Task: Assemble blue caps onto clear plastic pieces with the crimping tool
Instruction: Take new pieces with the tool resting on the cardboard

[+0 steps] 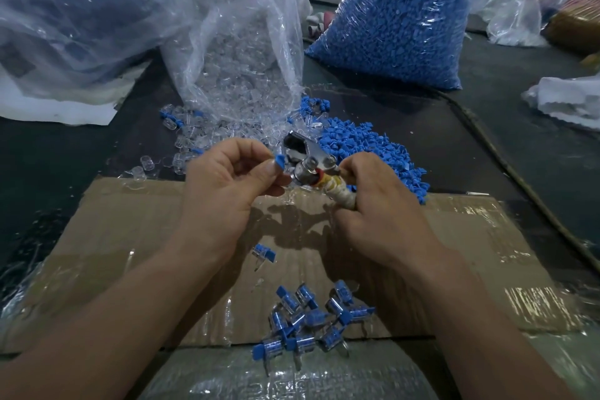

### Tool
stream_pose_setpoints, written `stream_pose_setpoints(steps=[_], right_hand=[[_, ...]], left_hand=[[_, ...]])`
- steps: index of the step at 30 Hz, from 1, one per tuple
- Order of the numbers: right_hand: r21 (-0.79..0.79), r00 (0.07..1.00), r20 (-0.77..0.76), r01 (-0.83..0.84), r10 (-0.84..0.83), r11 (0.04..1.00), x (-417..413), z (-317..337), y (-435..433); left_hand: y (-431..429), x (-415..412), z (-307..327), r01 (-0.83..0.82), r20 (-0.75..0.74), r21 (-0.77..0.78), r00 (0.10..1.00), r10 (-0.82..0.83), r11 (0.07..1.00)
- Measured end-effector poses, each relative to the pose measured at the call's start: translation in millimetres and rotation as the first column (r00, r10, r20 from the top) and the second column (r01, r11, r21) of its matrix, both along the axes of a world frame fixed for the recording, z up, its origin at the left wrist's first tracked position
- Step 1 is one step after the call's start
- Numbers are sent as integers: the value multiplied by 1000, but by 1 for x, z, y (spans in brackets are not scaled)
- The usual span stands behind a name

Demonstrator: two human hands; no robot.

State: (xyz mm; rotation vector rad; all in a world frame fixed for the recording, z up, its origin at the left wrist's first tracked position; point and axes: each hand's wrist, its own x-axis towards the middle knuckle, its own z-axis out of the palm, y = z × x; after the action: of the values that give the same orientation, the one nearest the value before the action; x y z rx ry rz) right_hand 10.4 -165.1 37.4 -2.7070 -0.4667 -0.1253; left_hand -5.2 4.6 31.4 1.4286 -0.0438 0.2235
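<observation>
Your left hand [227, 178] pinches a small blue plastic cap [280, 162] between thumb and forefinger, holding it right at the open head of the shiny metal crimping tool [303, 159] — whether a clear piece sits behind the cap, you cannot tell. Your right hand [373, 204] is wrapped tight around the tool's tape-bound, yellowish handles [337, 193]. Both hands hover above a flattened brown cardboard sheet with glossy tape strips [130, 237] lying on the dark tabletop [487, 146]. On the cardboard near you lies a cluster of finished clear pieces with blue caps [308, 318]; one more capped piece [263, 255] lies apart, between the cluster and your hands. Beyond the tool, loose blue caps [363, 143] spill beside loose clear plastic pieces [194, 136] from an open transparent bag [240, 52]. A full bag of blue caps [399, 19] stands further back on the right.
</observation>
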Motion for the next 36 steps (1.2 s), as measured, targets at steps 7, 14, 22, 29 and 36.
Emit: stream_pose_setpoints(steps=[7, 14, 22, 29, 36], right_hand=[[-24, 999, -43, -32, 31, 999, 0, -2, 2], [-62, 998, -47, -46, 43, 997, 0, -2, 2], [-23, 996, -69, -50, 48, 998, 1, 1, 6], [13, 997, -60, -45, 46, 999, 1, 2, 6], [41, 998, -54, -37, 39, 998, 0, -1, 7]], left_hand=[[0, 1, -1, -21, 1, 33, 1000, 21, 999], [-1, -2, 1, -19, -2, 70, 1000, 19, 997], [-2, -3, 1, -61, 7, 180, 998, 60, 982], [-4, -5, 4, -84, 11, 227, 996, 84, 970], [-4, -6, 4, -114, 35, 240, 993, 108, 964]])
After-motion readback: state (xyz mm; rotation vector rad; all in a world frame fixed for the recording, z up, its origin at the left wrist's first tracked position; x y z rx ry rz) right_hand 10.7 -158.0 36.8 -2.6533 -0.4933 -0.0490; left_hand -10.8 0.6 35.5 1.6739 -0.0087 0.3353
